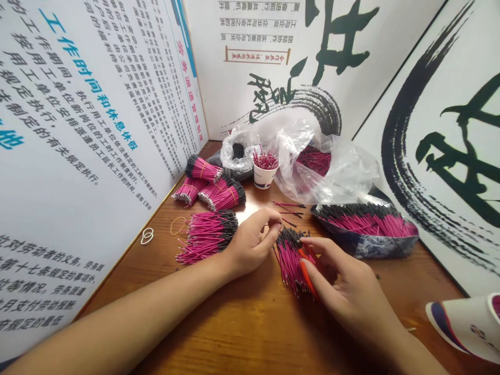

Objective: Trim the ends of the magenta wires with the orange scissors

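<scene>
My left hand (255, 242) is closed at the middle of the table, thumb and fingers pinched together; what they hold is too small to make out. To its right, my right hand (338, 271) is wrapped round a red-handled tool (308, 273), whose dark tip lies over the black ends of a loose pile of pink sticks (289, 260). Left of my left hand lies a wide pile of pink sticks with black ends (207, 234). A few single sticks (289, 208) lie just beyond my hands.
Banded pink bundles (226, 194) are stacked at the back left, near a paper cup of sticks (265, 174) and plastic bags (332, 172). A filled dark tray (367, 229) sits right; another cup (464, 325) is at the right edge. Rubber bands (147, 236) lie left. Printed panels surround the table.
</scene>
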Demonstrator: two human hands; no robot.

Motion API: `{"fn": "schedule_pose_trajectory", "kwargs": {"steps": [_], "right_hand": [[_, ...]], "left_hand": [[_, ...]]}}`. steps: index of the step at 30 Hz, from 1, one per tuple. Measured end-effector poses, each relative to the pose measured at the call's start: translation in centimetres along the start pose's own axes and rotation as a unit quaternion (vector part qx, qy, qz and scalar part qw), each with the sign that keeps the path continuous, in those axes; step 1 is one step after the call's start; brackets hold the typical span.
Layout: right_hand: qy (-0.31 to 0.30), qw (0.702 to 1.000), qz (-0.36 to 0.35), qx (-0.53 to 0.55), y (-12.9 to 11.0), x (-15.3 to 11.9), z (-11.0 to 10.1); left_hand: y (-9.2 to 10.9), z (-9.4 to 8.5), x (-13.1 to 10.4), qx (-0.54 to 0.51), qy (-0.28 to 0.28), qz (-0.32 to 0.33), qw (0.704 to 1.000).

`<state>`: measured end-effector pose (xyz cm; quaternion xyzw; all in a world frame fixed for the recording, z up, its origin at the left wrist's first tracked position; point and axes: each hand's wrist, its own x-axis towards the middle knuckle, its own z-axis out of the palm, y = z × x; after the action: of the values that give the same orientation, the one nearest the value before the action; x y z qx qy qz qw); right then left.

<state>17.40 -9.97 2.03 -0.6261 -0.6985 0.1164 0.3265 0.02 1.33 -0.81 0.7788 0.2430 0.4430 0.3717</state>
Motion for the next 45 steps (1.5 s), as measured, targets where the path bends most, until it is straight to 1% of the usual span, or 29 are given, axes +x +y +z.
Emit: {"fn": "schedule_pose_trajectory", "kwargs": {"steps": [5,14,23,32,45], "right_hand": [[-0.003,1.000,-0.001,-0.003,-0.01,0.06,0.04],[-0.001,1.000,-0.001,-0.002,-0.20,0.14,-0.15],[-0.005,1.000,0.001,0.005,-0.16,0.03,-0.18],[-0.021,1.000,0.005,0.005,-0.08,0.01,-0.16],[-0.013,0.999,0.008,0.029,0.09,-0.09,-0.22]], "left_hand": [[0.02,-0.10,0.16,0.021,0.011,0.031,0.999],[0.08,-0.20,0.23,0.051,0.008,0.037,0.998],[0.28,-0.22,0.26,0.056,0.008,0.026,0.998],[0.33,-0.24,0.31,0.050,0.011,0.031,0.998],[0.33,-0.20,0.26,0.038,0.006,-0.004,0.999]]}}
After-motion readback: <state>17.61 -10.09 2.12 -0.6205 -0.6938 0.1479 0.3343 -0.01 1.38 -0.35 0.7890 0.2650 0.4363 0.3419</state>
